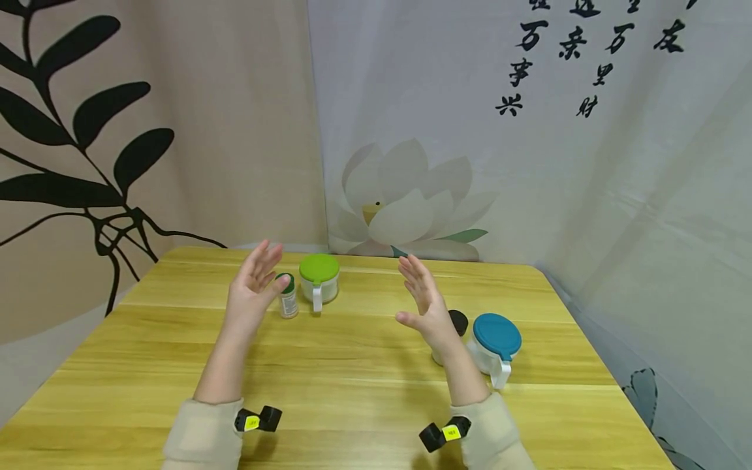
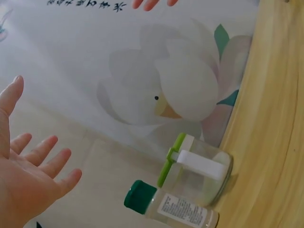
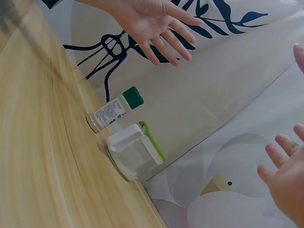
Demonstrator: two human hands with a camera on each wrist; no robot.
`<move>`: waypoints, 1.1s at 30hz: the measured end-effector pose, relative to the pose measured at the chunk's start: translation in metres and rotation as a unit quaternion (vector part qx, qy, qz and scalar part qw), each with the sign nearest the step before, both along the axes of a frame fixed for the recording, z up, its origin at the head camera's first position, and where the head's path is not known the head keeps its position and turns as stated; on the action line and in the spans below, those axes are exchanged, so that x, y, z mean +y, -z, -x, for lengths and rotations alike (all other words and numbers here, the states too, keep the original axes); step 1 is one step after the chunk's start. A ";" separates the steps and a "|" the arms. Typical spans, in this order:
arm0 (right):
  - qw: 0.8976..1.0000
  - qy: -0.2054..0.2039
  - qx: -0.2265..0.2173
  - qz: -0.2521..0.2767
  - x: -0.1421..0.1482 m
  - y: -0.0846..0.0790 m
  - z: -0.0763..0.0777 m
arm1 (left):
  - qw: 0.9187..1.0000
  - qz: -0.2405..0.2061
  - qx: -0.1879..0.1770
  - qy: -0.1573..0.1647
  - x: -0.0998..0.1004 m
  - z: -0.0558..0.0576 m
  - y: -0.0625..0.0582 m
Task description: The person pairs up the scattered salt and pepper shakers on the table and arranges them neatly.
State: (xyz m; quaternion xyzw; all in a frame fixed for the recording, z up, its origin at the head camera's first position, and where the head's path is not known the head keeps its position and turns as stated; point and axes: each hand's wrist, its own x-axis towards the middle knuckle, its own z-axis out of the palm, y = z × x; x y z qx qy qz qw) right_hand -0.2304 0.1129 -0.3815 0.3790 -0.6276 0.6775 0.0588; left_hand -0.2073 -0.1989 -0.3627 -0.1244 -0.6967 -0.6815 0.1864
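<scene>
Both hands are raised over the table, palms turned toward each other, with nothing held. The left hand (image 1: 254, 287) is nearest a small clear shaker bottle (image 1: 288, 305) with a dark green cap and a printed label. Beside that bottle stands a clear jar (image 1: 320, 290) with a light green lid and a white handle. The right hand (image 1: 427, 307) has its fingers extended. Just right of it, partly hidden by the hand and forearm, is a black-capped bottle (image 1: 458, 322). Next to this is a jar with a blue lid (image 1: 497, 335) and a white handle.
A wooden table (image 1: 341, 391) carries all the containers. Behind it hang a beige curtain (image 1: 247, 130) with a dark plant print and a pale cloth (image 1: 529, 196) with a lotus and black characters. Each sleeve wears a small black camera (image 1: 258, 420).
</scene>
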 end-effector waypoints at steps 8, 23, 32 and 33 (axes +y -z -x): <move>1.000 0.008 -0.020 -0.002 -0.010 0.005 0.007 | 1.000 0.003 -0.018 -0.010 -0.009 0.004 0.006; 0.998 0.009 -0.062 -0.025 -0.026 0.026 0.022 | 0.998 0.014 -0.053 -0.026 -0.022 0.013 0.022; 0.997 0.022 -0.071 -0.015 -0.034 0.035 0.024 | 0.996 0.013 -0.083 -0.036 -0.024 0.018 0.033; 0.997 0.023 -0.072 -0.016 -0.035 0.036 0.025 | 0.996 0.011 -0.084 -0.035 -0.024 0.019 0.034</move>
